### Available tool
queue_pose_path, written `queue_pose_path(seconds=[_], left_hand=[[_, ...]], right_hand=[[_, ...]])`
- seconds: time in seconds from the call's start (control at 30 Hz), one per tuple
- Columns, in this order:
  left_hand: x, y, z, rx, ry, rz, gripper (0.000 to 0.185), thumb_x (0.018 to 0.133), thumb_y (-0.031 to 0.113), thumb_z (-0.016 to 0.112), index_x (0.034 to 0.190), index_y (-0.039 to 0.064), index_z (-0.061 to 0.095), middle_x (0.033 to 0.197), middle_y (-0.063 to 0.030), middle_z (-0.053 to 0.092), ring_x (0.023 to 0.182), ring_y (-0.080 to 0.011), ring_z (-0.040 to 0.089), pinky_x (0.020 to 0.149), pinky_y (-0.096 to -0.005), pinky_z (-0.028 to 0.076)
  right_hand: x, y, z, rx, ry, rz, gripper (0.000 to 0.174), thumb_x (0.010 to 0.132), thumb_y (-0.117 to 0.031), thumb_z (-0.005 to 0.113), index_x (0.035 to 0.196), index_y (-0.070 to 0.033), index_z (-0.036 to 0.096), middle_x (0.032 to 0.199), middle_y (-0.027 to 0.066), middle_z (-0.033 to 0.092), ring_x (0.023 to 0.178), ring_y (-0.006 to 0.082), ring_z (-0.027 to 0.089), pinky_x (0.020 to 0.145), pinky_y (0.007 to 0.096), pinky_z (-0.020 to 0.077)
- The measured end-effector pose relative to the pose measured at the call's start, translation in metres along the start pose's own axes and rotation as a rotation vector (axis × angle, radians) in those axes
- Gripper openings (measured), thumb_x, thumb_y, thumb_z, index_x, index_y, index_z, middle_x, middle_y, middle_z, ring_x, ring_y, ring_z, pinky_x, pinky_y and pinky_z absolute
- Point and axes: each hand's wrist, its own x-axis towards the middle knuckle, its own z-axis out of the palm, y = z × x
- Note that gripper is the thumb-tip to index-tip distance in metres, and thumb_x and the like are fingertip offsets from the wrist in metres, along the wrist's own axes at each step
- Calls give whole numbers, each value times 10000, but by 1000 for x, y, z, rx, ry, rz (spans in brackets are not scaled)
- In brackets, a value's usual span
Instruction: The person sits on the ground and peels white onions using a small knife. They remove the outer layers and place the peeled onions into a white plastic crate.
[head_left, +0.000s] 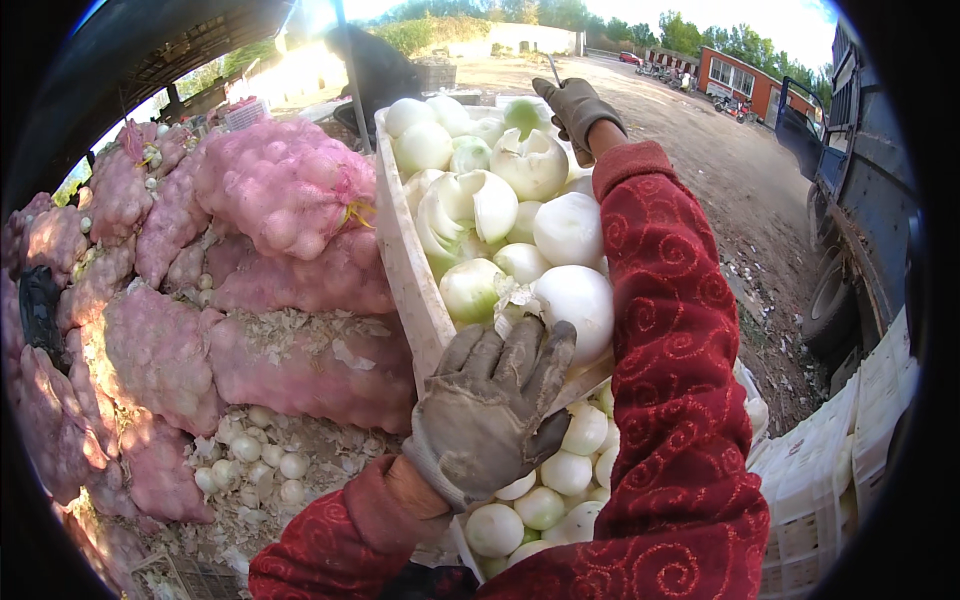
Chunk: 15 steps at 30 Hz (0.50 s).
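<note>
My left hand (491, 409), in a dirty grey work glove, lies back up over the near rim of a white plastic crate (409, 262), its fingertips at the white onions. A large peeled onion (574, 311) and scraps of skin (517, 300) are at those fingertips; whether it grips anything is hidden. My right hand (577, 109), gloved too, is raised at the crate's far right corner, closed around a thin tool (553, 69), perhaps a knife, whose metal end points up. Peeled onions fill the crate, among them a cut-open one (529, 163) and curved outer layers (450, 210).
Pink mesh sacks of onions (285, 184) are piled at the left, with loose onions (247, 450) and skins below. A lower crate holds more onions (540, 508). White crates (802, 465) and a blue truck (870, 165) stand right. A metal pole (352, 75) rises behind.
</note>
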Motion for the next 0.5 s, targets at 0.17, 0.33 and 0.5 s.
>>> queue_pose_path(seconds=[0.17, 0.33, 0.5], left_hand=[[-2, 2, -1, -12, -20, -15, 636, 752, 337, 648, 1276, 13, 493, 1239, -216, 516, 1070, -348, 519, 923, -446, 403], [-2, 2, -1, -12, 32, 6, 653, 751, 323, 639, 1298, 4, 479, 1249, -224, 510, 1091, -355, 509, 948, -450, 392], [-5, 3, 0, -36, 28, -17, 695, 721, 305, 647, 1316, -6, 467, 1293, -234, 491, 1132, -365, 495, 974, -452, 383]], right_hand=[[-5, -1, 1, 354, 9, -79, 368, 927, -365, 569, 1035, -13, 556, 791, 67, 639, 512, 120, 443, 462, 305, 448], [-32, -18, -21, 531, 54, -179, 335, 940, -325, 551, 1073, -18, 538, 878, 72, 680, 525, 95, 455, 441, 277, 451], [-64, -59, -60, 507, 21, -344, 362, 935, -307, 513, 1091, 18, 545, 884, 91, 685, 535, 111, 487, 479, 291, 488]])
